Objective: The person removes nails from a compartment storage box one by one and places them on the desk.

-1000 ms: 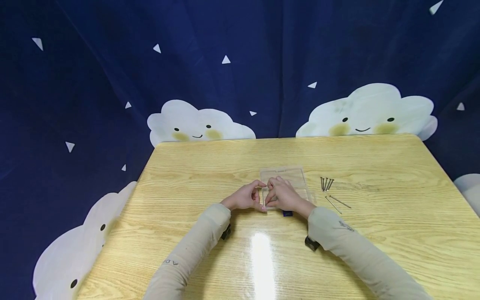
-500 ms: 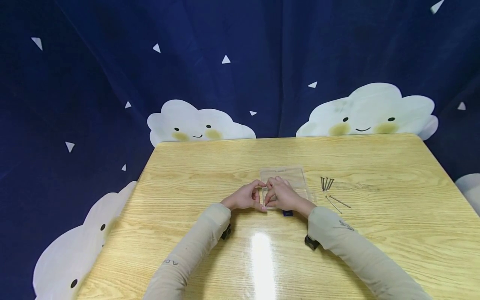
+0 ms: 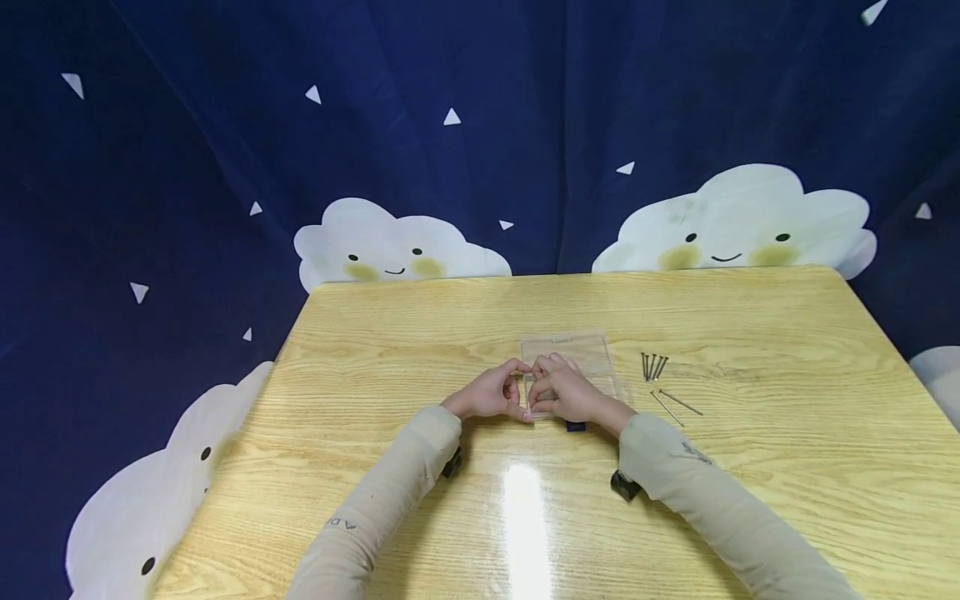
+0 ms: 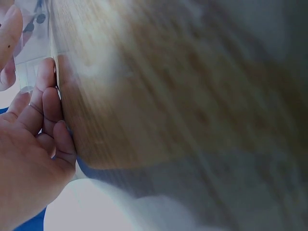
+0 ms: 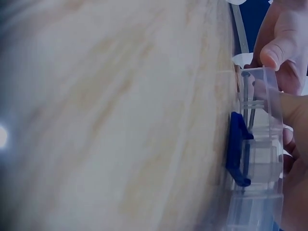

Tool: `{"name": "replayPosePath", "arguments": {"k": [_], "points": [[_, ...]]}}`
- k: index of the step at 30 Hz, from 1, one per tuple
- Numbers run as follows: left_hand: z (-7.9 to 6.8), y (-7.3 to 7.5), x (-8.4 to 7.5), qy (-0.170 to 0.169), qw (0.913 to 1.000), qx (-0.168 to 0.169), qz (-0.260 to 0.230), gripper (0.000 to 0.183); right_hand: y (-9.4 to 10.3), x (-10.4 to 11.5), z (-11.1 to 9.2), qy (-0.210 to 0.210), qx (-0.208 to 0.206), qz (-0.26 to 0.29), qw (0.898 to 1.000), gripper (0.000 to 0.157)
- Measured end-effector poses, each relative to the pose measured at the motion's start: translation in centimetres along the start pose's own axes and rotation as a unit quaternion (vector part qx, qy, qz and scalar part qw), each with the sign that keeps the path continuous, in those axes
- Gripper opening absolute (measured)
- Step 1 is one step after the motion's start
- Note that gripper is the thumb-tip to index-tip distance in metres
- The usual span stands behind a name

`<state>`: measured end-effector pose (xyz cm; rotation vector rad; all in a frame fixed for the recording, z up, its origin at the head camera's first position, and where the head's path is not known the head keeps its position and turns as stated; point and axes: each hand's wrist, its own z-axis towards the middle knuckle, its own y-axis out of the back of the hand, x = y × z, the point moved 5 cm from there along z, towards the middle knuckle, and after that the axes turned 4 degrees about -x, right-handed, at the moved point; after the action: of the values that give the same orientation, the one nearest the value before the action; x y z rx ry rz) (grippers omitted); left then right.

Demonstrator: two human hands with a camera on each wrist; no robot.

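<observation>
A clear plastic box (image 3: pixel 609 387) lies with its lid (image 3: pixel 573 346) folded back behind it, its blue latch (image 5: pixel 236 149) on the near side. My left hand (image 3: pixel 489 392) holds the box's left end, thumb at the near corner and index finger at the far one. Over the box, my right hand (image 3: pixel 567 393) reaches in with bent fingers near the left end. Through the clear wall in the right wrist view, long nails (image 5: pixel 246 91) lie in a compartment beside those fingers. I cannot tell whether the right fingertips pinch a nail.
To the right of the box, several dark nails (image 3: pixel 654 368) lie side by side on the wooden table (image 3: pixel 787 467). Two more nails (image 3: pixel 678 404) lie slantwise in front of them. A dark blue curtain (image 3: pixel 450 167) with cloud prints hangs behind the table.
The right hand's fingers have shifted slightly within the left end of the box. The left hand keeps its hold, and the nails on the table have not moved.
</observation>
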<state>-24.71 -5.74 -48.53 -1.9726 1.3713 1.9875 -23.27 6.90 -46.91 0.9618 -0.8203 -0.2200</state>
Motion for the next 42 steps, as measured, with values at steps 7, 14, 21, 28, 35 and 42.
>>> {"name": "replayPosePath", "arguments": {"k": [7, 14, 21, 28, 35, 42], "points": [[0.1, 0.0, -0.1, -0.013, 0.9999, -0.004, 0.006, 0.068, 0.3, -0.4, -0.1, 0.001, -0.031, 0.043, 0.999, 0.008], [0.1, 0.0, 0.0, -0.015, 0.9998, -0.001, 0.009, 0.069, 0.6, -0.5, -0.1, 0.005, -0.05, 0.062, 0.997, 0.006], [-0.1, 0.0, 0.1, -0.004, 1.0, 0.005, 0.001, 0.069, 1.6, -0.1, 0.2, -0.009, -0.074, 0.107, 0.991, 0.006], [-0.1, 0.1, -0.1, -0.001, 0.9998, 0.01, -0.015, 0.071, 2.7, 0.2, 0.2, -0.029, -0.092, 0.107, 0.99, 0.004], [-0.1, 0.1, -0.2, 0.003, 0.9999, 0.01, -0.011, 0.079, 3.7, 0.1, -0.5, -0.061, -0.099, 0.107, 0.987, 0.004], [-0.1, 0.0, -0.2, -0.006, 0.9998, 0.005, -0.018, 0.074, 4.5, -0.4, -1.3, -0.094, -0.107, 0.12, 0.983, 0.008]]}}
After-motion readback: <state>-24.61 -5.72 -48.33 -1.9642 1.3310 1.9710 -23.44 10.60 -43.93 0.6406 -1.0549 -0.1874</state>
